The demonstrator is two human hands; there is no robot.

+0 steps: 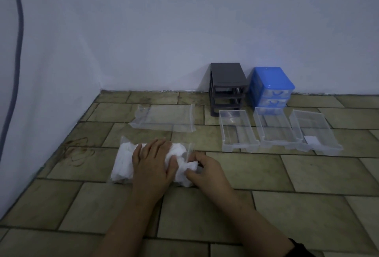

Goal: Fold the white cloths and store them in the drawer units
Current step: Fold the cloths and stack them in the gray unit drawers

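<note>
Getting my white cloths out of the bag

My left hand (152,159) lies flat, fingers straight, pressing the clear bag (125,166) of white cloths (123,164) on the near floor (266,215). My right hand (202,171) pinches the soft cloth end poking out on the right. The cloths look light and floppy, and the bag looks slippery, so I think I should grab cloth, not plastic. Three clear drawers (238,131) wait far right, by the gray unit (226,84) and blue unit (271,84).
</note>
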